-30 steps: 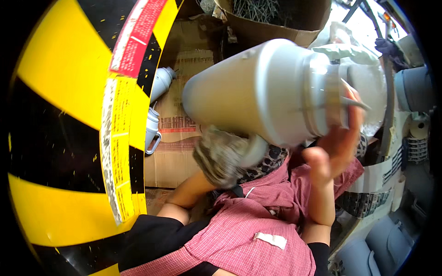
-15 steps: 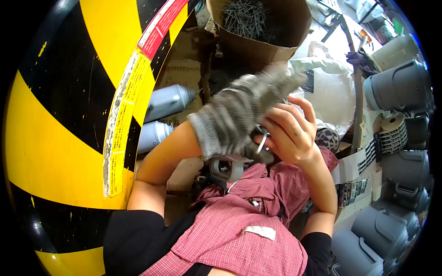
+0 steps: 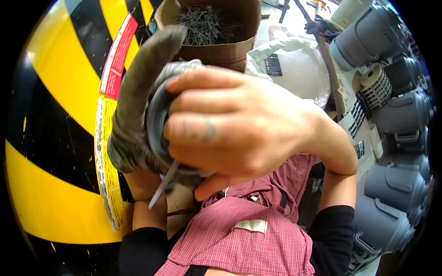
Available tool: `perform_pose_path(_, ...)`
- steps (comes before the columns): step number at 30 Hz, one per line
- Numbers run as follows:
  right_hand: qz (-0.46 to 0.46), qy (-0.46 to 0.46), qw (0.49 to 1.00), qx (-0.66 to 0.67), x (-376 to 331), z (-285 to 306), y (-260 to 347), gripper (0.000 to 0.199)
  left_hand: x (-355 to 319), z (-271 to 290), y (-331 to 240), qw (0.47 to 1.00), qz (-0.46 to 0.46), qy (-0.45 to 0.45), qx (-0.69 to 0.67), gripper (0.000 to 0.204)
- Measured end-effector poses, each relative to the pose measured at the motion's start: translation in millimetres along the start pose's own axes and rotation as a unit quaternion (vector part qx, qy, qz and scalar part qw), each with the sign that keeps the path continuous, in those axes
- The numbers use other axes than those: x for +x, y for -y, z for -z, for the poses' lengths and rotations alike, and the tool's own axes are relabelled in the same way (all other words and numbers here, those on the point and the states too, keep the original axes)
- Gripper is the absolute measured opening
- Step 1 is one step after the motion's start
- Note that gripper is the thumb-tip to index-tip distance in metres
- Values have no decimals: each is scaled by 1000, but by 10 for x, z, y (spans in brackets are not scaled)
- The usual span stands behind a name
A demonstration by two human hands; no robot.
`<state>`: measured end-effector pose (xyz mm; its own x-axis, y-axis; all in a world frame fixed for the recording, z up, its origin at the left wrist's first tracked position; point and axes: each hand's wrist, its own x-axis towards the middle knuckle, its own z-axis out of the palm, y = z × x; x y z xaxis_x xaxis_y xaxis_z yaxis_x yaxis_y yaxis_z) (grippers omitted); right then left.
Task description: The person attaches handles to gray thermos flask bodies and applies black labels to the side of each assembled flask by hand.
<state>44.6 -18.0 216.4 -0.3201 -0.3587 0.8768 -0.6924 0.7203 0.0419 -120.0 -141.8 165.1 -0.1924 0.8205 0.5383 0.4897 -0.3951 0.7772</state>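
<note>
My left hand [image 3: 131,119], in a grey-striped knit glove, is wrapped round a grey round plastic part [image 3: 158,124] with its open end turned to the right. My bare right hand [image 3: 235,124] is closed over that opening, its fingertips at the rim. Below those fingers a thin pale rod [image 3: 163,186] sticks out, slanting down to the left. The back of my right hand hides most of the part and where the rod ends. Whatever those fingers grip is out of sight.
Beyond my hands stands a cardboard box [image 3: 216,53] of thin metal pieces, beside a white plastic bag [image 3: 299,69]. A yellow-and-black striped surface [image 3: 50,138] curves up close on the left. Grey plastic containers [image 3: 377,225] and a label roll [image 3: 375,85] line the right.
The view has shifted. My gloved left hand has moved left and now holds the grey round part in sight. My right hand has come up and leftward over its opening.
</note>
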Motion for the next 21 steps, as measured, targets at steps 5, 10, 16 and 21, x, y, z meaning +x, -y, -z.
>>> perform_pose_path(5, 45, 35, 998, -30, -81, -25, 111, 32, -134, -351, -321, 997, -21, -26, -67, 32)
perform_pose_path(10, 101, 99, 984, -106, -105, 92, 137, 31, 58, -353, -767, 959, 224, 9, -175, 43)
perform_pose_path(16, -112, 31, 979, -168, -453, 696, -239, 34, 720, 191, -365, 934, -250, 14, 254, 42)
perform_pose_path(21, -503, -66, 831, -229, -1815, 1072, -499, 19, 1607, 633, 484, 815, -222, -158, 511, 37)
